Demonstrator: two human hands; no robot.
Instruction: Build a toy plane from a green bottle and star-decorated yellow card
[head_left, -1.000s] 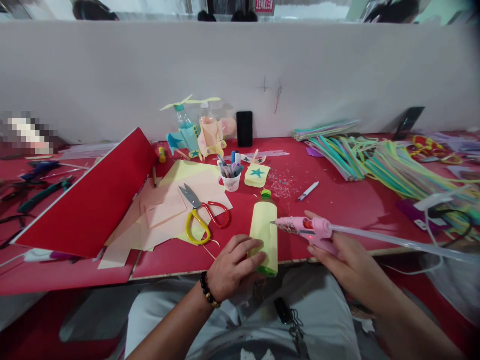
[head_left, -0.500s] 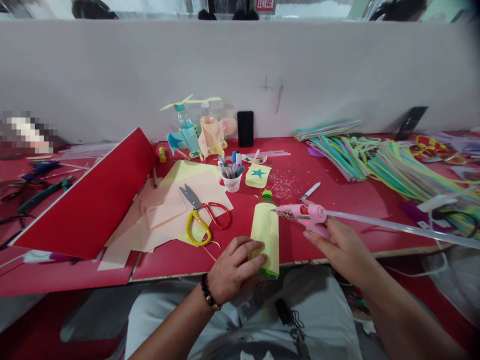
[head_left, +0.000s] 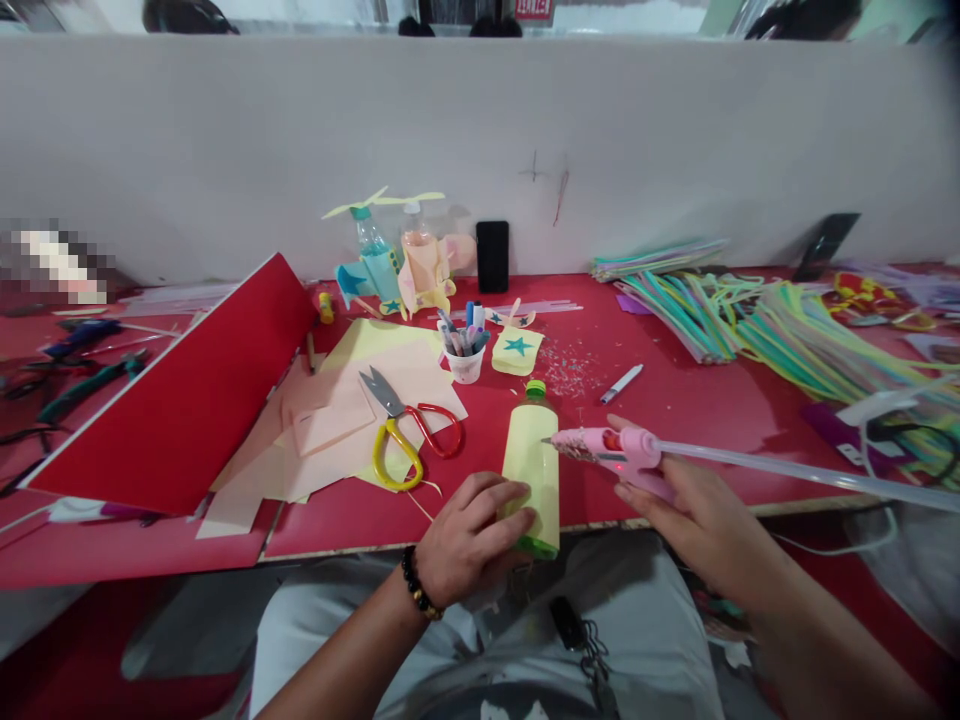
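A bottle wrapped in pale yellow paper [head_left: 531,470], with a green cap, lies on the red table [head_left: 675,400] at its near edge. My left hand [head_left: 469,535] is wrapped round the bottle's lower end and holds it down. My right hand [head_left: 694,510] grips a pink glue gun [head_left: 615,452] with a long clear glue stick out of its back. The gun's nozzle tip touches the right side of the bottle's paper wrap.
Yellow and red scissors [head_left: 401,425] lie on loose paper sheets left of the bottle. A white cup of markers [head_left: 463,350], a starred yellow piece [head_left: 516,350], two decorated bottles [head_left: 397,260], a black phone [head_left: 492,256], a slanted red board [head_left: 187,390] and bundles of straws [head_left: 757,325] crowd the table.
My right hand raised the glue gun a little toward the bottle's cap, then came back down. The nozzle now rests against the wrap's side. The left hand stayed put.
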